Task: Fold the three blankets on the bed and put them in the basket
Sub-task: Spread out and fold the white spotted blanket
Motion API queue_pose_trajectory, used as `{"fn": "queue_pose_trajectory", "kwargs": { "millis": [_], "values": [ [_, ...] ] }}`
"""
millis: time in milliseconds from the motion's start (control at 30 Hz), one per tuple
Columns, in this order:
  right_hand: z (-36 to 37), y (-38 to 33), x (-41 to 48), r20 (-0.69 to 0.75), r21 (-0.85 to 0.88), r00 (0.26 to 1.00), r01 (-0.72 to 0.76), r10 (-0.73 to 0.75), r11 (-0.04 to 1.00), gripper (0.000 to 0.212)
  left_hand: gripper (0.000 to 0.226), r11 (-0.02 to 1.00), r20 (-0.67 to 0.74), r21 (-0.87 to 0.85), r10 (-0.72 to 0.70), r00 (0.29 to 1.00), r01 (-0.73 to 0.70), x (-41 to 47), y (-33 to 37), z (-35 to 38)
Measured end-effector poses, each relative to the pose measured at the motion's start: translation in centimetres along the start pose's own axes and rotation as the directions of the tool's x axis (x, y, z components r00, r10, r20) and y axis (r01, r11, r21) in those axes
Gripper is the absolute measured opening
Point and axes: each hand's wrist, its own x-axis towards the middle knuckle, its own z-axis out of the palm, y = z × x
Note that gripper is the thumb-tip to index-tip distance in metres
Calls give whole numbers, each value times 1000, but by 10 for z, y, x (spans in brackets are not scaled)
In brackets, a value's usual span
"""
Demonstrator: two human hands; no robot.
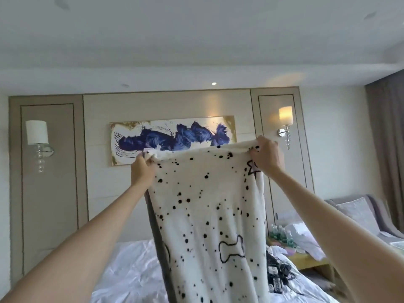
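**A:** Where is the blanket at this moment?

**B:** The white fleece blanket with black spots and outlined bone and star shapes [209, 215] is up in the air. It is held out over the bed with the rumpled white sheet [131, 270]. Its lower end drops out of view, so I cannot tell whether it touches the bed.

**A:** And the hands?

**B:** Both are holding it. The left hand [142, 169] pinches the top left corner, fingers curled into the cloth. The right hand [265, 155] grips the top right corner, a little higher. Both arms reach forward and up.

**A:** Which way does it lie from them?

**B:** The top edge runs across from one hand to the other, sagging slightly. The long axis hangs straight down below them. A dark grey strip shows along the left edge (a backing or a second layer, I cannot say which).

**A:** So what does the next move turn on?

**B:** On that top edge, I'd judge. Neither hand is nearer, since each holds its own corner. Either hand could carry its corner across to halve the width while the length hangs free.

**A:** Any risk?

**B:** A tangle of dark cables [277, 274] lies on the sheet just right of the blanket, and the hanging cloth could drag it. No basket is in view.
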Motion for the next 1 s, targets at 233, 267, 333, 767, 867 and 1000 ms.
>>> {"fn": "queue_pose_trajectory", "kwargs": {
  "millis": [233,267,333,767,867,1000],
  "values": [
    [-50,11,0,-45,111,995,-80,86,991,10,32,980,-16,-166,-115,993,111,-48,38,-4],
    [-56,10,0,-45,131,993,-99,106,986,10,32,979,-26,-172,-112,993,106,-54,44,-7],
    [-69,7,0,-54,189,991,-111,124,976,11,31,975,-60,-199,-116,991,102,-65,58,-16],
    [-275,-74,-48,-94,650,971,-106,218,752,11,32,961,-204,-278,-52,978,-7,-165,180,-146],
    [-328,-93,-72,-24,788,927,-212,373,577,22,39,959,-163,-283,-34,986,-14,-202,202,-183],
    [-379,-108,-90,113,817,893,-333,435,470,24,40,943,-121,-331,-46,992,4,-242,226,-221]
  ]
}}
